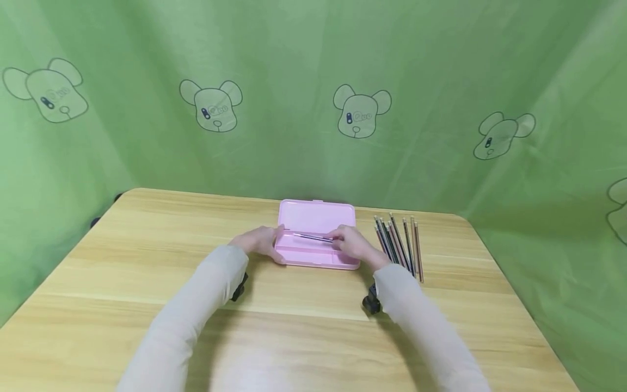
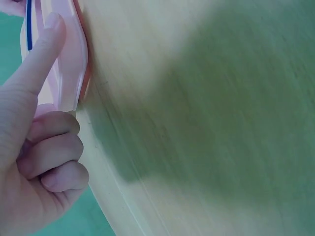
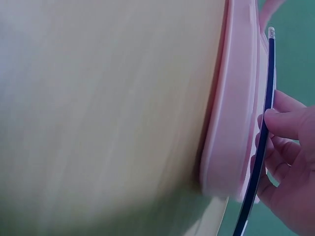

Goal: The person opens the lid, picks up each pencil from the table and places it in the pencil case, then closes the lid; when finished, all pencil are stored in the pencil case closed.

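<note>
A dark-blue pencil (image 3: 270, 73) with a whitish eraser end (image 3: 271, 33) is pinched by the right hand (image 1: 351, 243) over the open pink case (image 1: 315, 213), whose left end the left hand (image 1: 258, 242) grips. The pencil's opposite end is hand-covered in the head view, cropped in the right-wrist view.

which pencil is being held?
The dark blue pencil, pinched in the right hand over the open pink pencil case; the pencils right of the case lie on the wooden table, unheld.
</note>
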A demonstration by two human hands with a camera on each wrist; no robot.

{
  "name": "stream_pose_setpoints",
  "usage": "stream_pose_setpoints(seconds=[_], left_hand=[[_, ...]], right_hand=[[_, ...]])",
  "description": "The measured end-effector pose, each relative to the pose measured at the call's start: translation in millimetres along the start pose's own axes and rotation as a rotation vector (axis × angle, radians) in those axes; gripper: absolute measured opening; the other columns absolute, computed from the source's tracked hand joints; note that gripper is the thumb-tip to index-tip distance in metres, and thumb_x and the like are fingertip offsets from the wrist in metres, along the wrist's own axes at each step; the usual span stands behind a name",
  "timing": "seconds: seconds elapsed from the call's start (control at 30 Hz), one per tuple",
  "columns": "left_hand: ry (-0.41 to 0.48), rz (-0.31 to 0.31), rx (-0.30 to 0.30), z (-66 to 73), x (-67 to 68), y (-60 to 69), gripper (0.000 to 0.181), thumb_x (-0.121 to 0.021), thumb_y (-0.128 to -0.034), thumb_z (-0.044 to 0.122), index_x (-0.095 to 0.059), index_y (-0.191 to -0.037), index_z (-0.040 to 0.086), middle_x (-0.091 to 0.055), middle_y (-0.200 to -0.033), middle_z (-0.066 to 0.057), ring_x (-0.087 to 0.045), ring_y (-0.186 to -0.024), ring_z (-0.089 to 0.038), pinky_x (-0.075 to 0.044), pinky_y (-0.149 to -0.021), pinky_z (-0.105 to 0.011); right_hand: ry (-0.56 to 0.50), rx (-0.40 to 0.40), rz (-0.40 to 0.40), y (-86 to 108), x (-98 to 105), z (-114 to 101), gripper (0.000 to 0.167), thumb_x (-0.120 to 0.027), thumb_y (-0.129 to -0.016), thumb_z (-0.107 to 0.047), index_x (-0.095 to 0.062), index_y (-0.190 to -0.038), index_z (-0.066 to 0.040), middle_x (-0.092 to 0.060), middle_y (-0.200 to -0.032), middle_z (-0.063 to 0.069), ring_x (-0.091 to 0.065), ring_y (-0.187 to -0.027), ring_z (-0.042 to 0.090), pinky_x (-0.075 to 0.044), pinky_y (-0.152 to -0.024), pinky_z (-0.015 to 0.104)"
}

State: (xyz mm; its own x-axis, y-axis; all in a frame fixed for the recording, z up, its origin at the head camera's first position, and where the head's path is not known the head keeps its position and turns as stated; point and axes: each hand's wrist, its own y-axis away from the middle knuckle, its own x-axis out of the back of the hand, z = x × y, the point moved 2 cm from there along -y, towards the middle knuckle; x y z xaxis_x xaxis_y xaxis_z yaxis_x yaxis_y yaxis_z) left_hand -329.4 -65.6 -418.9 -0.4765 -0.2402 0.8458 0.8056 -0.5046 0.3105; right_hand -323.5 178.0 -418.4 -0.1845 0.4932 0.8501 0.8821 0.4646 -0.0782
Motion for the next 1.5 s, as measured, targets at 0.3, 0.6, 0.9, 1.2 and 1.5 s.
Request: stream_pose_setpoints(seconds=[0.3, 0.6, 0.9, 1.2, 1.5], left_hand=[[0.039, 0.015, -0.024, 1.5, -0.2, -0.3, 0.109, -0.077, -0.0672, 0.042, -0.013, -0.145, 0.000, -0.031, -0.143, -0.022, -0.032, -0.131, -0.032, -0.024, -0.110, -0.038], [0.053, 0.018, -0.021, 4.9, 1.7, 1.5, 0.108, -0.078, -0.0679, 0.038, -0.013, -0.145, 0.000, -0.031, -0.143, -0.022, -0.031, -0.132, -0.031, -0.023, -0.111, -0.037], [0.056, 0.023, -0.013, 5.9, 1.5, 0.6, 0.106, -0.079, -0.0680, 0.036, -0.014, -0.145, 0.000, -0.037, -0.140, -0.022, -0.036, -0.129, -0.030, -0.027, -0.109, -0.036], [0.059, 0.017, -0.004, 4.1, -0.4, 1.9, 0.107, -0.078, -0.0680, 0.038, -0.013, -0.145, 0.000, -0.030, -0.144, -0.021, -0.031, -0.132, -0.031, -0.023, -0.111, -0.036], [0.068, 0.023, 0.007, 3.8, -0.7, 3.3, 0.108, -0.078, -0.0677, 0.039, -0.013, -0.145, 0.001, -0.031, -0.143, -0.022, -0.031, -0.132, -0.031, -0.024, -0.111, -0.037]], right_hand=[[0.010, 0.033, -0.042, -12.1, -11, -12, 0.024, -0.057, -0.082, 0.005, -0.068, -0.103, 0.001, -0.065, -0.089, 0.011, -0.058, -0.084, 0.023, -0.049, -0.080, 0.036], [-0.081, 0.003, -0.092, -15.9, -17, -14, 0.021, -0.053, -0.085, 0.006, -0.068, -0.099, 0.003, -0.064, -0.099, 0.017, -0.057, -0.094, 0.026, -0.048, -0.087, 0.039], [-0.133, -0.049, -0.134, -15.2, -19, -15, 0.029, -0.045, -0.084, 0.008, -0.068, -0.101, 0.002, -0.064, -0.108, 0.017, -0.054, -0.109, 0.032, -0.043, -0.096, 0.042], [-0.197, -0.081, -0.064, -10.1, -15, -11, 0.026, -0.052, -0.088, -0.001, -0.063, -0.111, 0.000, -0.059, -0.118, 0.019, -0.050, -0.114, 0.034, -0.037, -0.101, 0.046], [-0.279, -0.099, -0.013, 1.9, 4, 2, 0.035, -0.055, -0.085, -0.001, -0.055, -0.121, 0.003, -0.058, -0.110, 0.021, -0.053, -0.100, 0.030, -0.046, -0.089, 0.041]])
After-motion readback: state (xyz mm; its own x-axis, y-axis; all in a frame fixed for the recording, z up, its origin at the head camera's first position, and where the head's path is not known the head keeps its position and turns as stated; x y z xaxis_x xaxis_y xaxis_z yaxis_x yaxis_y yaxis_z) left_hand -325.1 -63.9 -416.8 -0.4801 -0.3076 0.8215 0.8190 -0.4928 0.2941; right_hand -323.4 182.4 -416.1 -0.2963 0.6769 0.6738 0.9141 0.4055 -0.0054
